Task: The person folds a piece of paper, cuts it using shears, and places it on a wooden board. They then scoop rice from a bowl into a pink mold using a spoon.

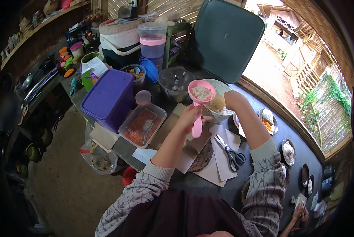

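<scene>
My left hand (190, 117) is closed around a pink ladle (197, 128), whose round bowl is heaped with white rice. Just beyond it stands a pale colander (220, 87) with more rice (217, 103) inside. My right hand (233, 101) is at the colander's right side, bent inward; its fingers are hidden, so what they hold cannot be made out. Below my hands, brown paper sheets (224, 158) lie on the dark table, with black-handled scissors (230, 153) on top.
A tub of red sauce (142, 125) with a spoon and a purple box (107, 100) stand at left. A lidded clear bowl (176, 81) sits behind the ladle. Plates of food (288, 152) line the right side, where another person's hands (301, 212) show.
</scene>
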`<act>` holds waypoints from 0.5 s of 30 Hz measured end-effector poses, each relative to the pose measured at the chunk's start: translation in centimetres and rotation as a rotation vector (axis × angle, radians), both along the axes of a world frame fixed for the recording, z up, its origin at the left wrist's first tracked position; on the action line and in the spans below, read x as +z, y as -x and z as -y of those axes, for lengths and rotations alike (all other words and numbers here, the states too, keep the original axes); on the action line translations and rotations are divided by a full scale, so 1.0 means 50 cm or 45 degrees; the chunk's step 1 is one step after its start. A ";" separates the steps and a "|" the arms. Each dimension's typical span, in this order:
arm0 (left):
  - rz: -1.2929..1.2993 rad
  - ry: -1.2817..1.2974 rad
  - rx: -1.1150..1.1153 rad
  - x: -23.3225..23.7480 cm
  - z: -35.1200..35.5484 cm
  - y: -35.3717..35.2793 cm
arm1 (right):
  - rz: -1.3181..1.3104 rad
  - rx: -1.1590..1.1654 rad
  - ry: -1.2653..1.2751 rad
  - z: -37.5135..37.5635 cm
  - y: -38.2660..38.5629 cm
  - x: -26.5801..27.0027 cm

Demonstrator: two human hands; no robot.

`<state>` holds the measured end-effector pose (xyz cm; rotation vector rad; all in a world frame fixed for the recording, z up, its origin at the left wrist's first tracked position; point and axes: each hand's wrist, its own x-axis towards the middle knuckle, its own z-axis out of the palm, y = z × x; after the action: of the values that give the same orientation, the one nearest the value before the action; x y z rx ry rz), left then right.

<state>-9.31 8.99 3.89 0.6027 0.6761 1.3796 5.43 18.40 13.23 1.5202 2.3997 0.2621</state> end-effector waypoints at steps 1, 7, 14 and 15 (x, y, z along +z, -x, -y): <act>-0.003 -0.008 -0.008 -0.001 0.000 0.001 | -0.030 -0.020 0.012 -0.004 -0.002 0.000; 0.016 -0.013 0.005 -0.003 0.002 -0.004 | -0.027 -0.125 0.181 -0.012 -0.005 0.028; 0.015 0.008 0.010 -0.001 0.002 -0.005 | 0.003 -0.082 0.158 -0.008 -0.003 0.013; 0.007 0.005 0.010 0.001 0.002 -0.005 | -0.004 -0.049 0.131 -0.006 -0.001 0.009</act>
<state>-9.06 8.88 3.93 0.5932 0.6778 1.3866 5.50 18.68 13.69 1.5201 2.3451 0.1262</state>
